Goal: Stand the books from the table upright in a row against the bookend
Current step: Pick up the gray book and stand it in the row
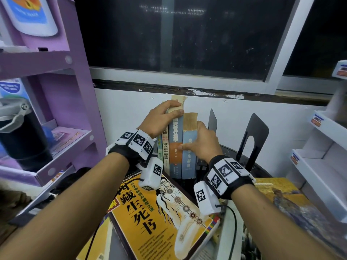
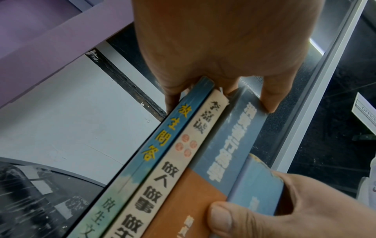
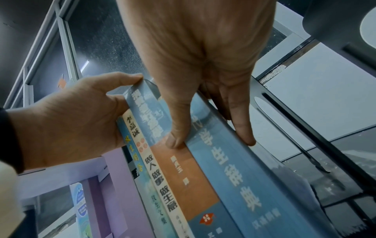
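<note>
Several books stand upright in a row at the back of the dark table (image 1: 262, 171). My left hand (image 1: 172, 111) grips the tops of a thin blue book (image 2: 162, 138), a cream-spined book (image 2: 173, 177) and a tall blue-and-orange book (image 1: 175, 147). My right hand (image 1: 199, 141) holds the thick light-blue dictionary (image 1: 188, 160) at the row's right end, thumb on the spines, fingers round its far side. A black bookend (image 1: 212, 121) stands just right of the dictionary, and a second bookend (image 1: 253, 139) stands farther right. A yellow book (image 1: 150, 218) lies flat in front.
A purple shelf unit (image 1: 56, 62) with a black flask (image 1: 20, 136) stands at the left. White shelves (image 1: 323, 147) stand at the right. A book with a painted cover (image 1: 293, 203) lies flat at the right front. A wall and dark window are behind the row.
</note>
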